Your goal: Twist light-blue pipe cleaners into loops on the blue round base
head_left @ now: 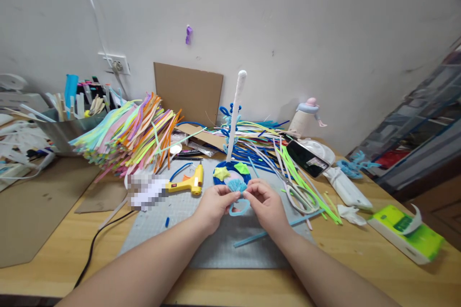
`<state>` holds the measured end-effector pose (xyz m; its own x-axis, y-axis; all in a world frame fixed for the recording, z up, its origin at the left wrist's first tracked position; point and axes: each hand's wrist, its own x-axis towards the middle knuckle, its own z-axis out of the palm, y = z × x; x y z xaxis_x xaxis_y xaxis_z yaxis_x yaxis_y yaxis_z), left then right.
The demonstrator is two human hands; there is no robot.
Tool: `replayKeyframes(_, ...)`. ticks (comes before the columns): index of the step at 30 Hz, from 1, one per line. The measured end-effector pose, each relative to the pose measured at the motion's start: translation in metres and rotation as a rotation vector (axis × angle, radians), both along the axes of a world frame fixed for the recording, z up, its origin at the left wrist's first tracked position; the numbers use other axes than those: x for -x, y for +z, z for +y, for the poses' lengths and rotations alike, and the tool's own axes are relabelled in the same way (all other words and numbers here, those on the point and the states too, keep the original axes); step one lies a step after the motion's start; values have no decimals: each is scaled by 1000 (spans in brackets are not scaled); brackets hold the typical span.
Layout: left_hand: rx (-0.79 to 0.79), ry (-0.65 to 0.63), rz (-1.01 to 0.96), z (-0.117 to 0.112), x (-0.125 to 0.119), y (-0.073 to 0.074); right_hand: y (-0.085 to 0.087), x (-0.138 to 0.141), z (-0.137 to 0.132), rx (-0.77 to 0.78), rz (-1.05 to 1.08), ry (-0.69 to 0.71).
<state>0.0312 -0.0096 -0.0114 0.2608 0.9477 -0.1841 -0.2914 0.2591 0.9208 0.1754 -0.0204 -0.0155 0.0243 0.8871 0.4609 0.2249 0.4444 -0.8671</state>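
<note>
Both my hands meet over the grey cutting mat [216, 244]. My left hand [213, 206] and my right hand [264, 204] pinch a light-blue pipe-cleaner piece [238, 191], fan-shaped on top with a loop hanging below. Just beyond it stands a round blue base [220, 178] carrying a yellow star and a green shape. A tall white fuzzy pole [236, 110] rises from that base.
A yellow glue gun [187, 183] lies left of the base, its black cord running off the table's front edge. Scissors [300, 194], a phone [307, 158], heaps of coloured pipe cleaners [126, 136], a loose blue stem [262, 236] and a green tissue pack [406, 232] surround the mat.
</note>
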Motion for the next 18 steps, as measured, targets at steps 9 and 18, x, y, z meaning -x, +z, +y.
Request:
replayKeyframes(9,-136,-38,26,4,2,-1,5,2,-3,-20,-34,-6)
replayKeyframes(18,-1,-25,8,4,1,-4,4,1,-2,4,14,14)
